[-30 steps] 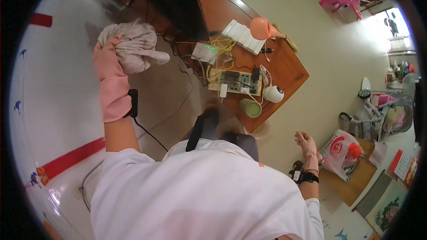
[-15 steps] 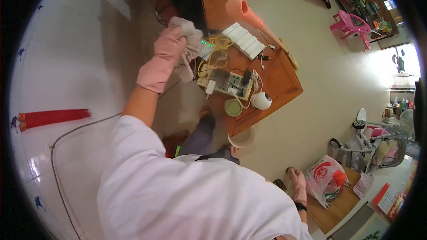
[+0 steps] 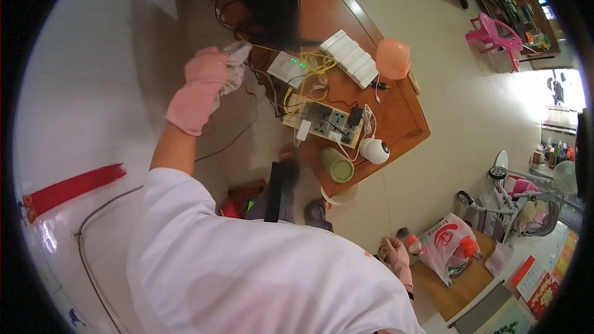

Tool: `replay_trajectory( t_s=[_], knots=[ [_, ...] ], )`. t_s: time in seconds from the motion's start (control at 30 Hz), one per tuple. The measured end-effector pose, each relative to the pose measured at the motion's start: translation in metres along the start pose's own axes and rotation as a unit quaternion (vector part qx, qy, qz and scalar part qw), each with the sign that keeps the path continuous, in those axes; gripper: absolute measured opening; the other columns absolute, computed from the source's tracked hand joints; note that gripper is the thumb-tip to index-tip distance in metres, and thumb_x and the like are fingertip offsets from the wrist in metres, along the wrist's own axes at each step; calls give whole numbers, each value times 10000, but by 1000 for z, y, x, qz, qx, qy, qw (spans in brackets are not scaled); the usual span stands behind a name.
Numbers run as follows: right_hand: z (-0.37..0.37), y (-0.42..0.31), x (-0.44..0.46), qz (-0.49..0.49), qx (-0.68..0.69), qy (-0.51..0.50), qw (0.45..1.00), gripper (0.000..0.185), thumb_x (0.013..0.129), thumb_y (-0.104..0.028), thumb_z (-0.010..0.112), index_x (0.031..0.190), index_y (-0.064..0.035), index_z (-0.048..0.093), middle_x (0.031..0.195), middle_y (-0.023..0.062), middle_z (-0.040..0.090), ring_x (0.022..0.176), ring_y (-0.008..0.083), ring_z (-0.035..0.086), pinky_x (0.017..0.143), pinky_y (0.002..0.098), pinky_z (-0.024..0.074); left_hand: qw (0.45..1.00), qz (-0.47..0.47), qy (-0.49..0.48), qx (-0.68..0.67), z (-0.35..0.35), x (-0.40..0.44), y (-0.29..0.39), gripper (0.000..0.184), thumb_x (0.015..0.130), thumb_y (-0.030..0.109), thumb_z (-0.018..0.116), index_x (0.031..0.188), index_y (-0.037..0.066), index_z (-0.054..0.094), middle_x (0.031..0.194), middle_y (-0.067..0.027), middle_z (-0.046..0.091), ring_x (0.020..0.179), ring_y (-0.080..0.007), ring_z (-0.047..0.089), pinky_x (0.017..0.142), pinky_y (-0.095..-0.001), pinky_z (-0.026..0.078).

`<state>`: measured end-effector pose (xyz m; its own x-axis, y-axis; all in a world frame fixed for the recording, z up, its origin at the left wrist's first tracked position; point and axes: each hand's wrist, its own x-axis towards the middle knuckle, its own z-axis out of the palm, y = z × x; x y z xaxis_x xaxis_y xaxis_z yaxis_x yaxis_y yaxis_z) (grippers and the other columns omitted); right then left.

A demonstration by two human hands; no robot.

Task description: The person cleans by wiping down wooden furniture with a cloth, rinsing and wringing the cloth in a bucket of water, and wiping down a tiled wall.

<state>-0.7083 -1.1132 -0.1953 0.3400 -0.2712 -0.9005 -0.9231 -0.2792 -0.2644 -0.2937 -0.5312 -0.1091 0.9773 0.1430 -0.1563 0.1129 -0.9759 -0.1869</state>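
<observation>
My left hand point(image 3: 201, 89), in a pink rubber glove, is closed round a crumpled greyish-white cloth point(image 3: 235, 68). It hangs at the left of the wooden table point(image 3: 402, 127), near loose cables and the white router point(image 3: 288, 69) with green lights. My right hand point(image 3: 396, 251) is low at the right, small in view, with its fingers loosely bent and nothing plainly in them. Close to it are a jar-like container point(image 3: 409, 240) and a white plastic bag point(image 3: 439, 244) with red print.
On the table are a white segmented block point(image 3: 349, 55), a power strip point(image 3: 328, 122), a white camera point(image 3: 374, 150), a green cup point(image 3: 340, 170) and a rounded peach object point(image 3: 393, 59). A dark screen point(image 3: 263, 6) stands behind. A stroller point(image 3: 513, 201) and pink chair point(image 3: 495, 34) are at the right.
My left hand has moved left and slightly down with the cloth, away from the router. The view has shifted, and the peach object now shows from another angle. My right hand appears further left.
</observation>
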Motion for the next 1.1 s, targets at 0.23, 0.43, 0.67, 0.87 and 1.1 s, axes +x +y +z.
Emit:
replay_trajectory(
  t_s=[0.23, 0.43, 0.67, 0.87, 1.1],
  knots=[
    [-28, -74, 18, -167, -140, -6, 976, 368, 932, -300, 567, 1150, -6, 608, 1002, 71, 667, 898, 142, 607, 808, 282, 471, 978, -163, 68, -113, -49, -92, -20, 375, 830, 261, 547, 1191, 198, 624, 1285, -62, 545, 1188, -266, 504, 962, -378, 439],
    [-55, -106, 25, -258, -215, -56, 940, 353, 943, -267, 554, 1162, 8, 587, 998, 66, 664, 914, 136, 600, 812, 268, 469, 925, -263, 99, -256, -47, -191, -6, 442, 778, 253, 584, 1211, 163, 612, 1199, -122, 596, 1121, -286, 553, 924, -366, 453],
    [-44, -108, 42, -313, -203, -81, 924, 288, 933, -206, 585, 1131, 3, 606, 987, 58, 664, 906, 129, 592, 797, 262, 463, 856, -270, 101, -430, -20, -258, 28, 493, 718, 196, 635, 1197, 80, 614, 1016, -142, 675, 922, -262, 637, 815, -321, 479],
    [41, -139, 54, -465, -270, -87, 839, 275, 898, -151, 626, 1125, 4, 611, 1008, 113, 671, 930, 180, 618, 807, 295, 473, 685, -271, 141, -661, 76, -246, 37, 454, 743, 48, 626, 1183, -53, 580, 981, -122, 659, 857, -189, 622, 763, -310, 496],
    [154, -169, 107, -793, -356, -59, 491, 419, 750, -124, 708, 1131, 11, 597, 1119, 193, 616, 1077, 401, 573, 875, 431, 482, 347, -252, 137, -893, 294, -199, 112, 277, 790, 85, 651, 1025, -57, 608, 923, -150, 662, 795, -251, 646, 652, -414, 538]
  ],
)
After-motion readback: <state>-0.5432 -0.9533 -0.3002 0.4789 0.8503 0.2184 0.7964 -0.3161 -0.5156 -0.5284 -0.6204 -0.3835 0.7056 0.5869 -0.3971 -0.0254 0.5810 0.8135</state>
